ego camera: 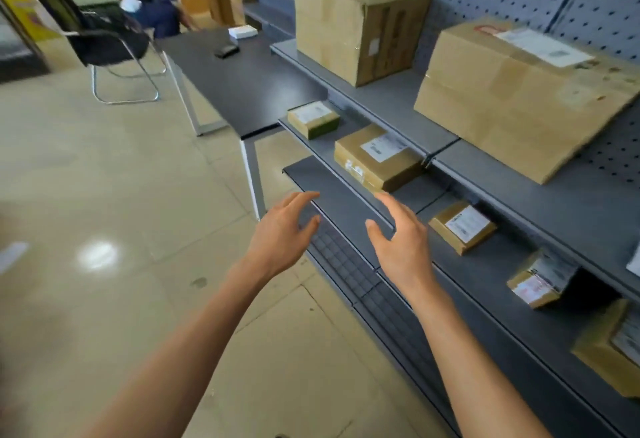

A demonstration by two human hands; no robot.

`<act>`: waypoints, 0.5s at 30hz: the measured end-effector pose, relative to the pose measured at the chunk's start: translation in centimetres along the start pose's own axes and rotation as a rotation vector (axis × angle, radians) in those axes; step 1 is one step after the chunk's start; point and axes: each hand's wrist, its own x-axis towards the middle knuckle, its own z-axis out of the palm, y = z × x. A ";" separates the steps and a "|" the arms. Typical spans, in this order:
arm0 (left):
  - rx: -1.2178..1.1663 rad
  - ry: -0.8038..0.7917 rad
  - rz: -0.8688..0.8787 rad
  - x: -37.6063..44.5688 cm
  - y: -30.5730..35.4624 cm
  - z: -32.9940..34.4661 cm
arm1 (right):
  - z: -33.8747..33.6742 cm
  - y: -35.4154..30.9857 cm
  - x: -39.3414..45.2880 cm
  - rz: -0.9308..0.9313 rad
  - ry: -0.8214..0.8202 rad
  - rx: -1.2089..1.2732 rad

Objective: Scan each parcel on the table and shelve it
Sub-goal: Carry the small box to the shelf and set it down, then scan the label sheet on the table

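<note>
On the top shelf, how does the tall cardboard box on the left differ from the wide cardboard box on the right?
The tall brown cardboard box is upright and roughly cube-shaped; the wide brown cardboard box is lower and longer. The tall box sits further along the grey metal top shelf, nearer the dark table; the wide one is nearer the camera. The wide box's near bottom edge looks flattened; the tall one's looks square. Both carry white labels on top.

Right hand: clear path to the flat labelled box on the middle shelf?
Probably yes. The right hand is open and empty, just short of the flat box, which lies at the shelf front edge with nothing between them.
</note>
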 end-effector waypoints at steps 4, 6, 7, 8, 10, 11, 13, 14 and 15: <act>0.019 0.087 -0.048 0.3 -3.9 -4.2 | 4.4 -3.1 2.5 -0.079 -0.068 -0.008; -0.005 0.117 -0.091 0.5 -5.6 -5.9 | 6.2 -4.6 3.6 -0.107 -0.092 -0.004; -0.024 0.136 -0.111 0.7 -6.3 -6.6 | 7.0 -5.2 4.2 -0.129 -0.099 0.002; -0.045 0.159 -0.130 0.9 -7.0 -7.2 | 7.7 -5.7 4.8 -0.153 -0.105 0.005; -0.077 0.208 -0.167 1.2 -8.4 -8.1 | 9.1 -6.6 6.2 -0.195 -0.128 0.008; -0.080 0.225 -0.181 1.4 -9.0 -8.4 | 9.8 -7.0 6.9 -0.204 -0.145 0.014; -0.073 0.238 -0.209 2.1 -10.3 -8.9 | 11.1 -7.5 8.5 -0.203 -0.189 0.031; -0.073 0.241 -0.223 2.5 -11.0 -9.2 | 11.8 -7.7 9.3 -0.206 -0.208 0.035; -0.075 0.243 -0.237 3.0 -11.7 -9.5 | 12.6 -7.9 10.2 -0.213 -0.223 0.039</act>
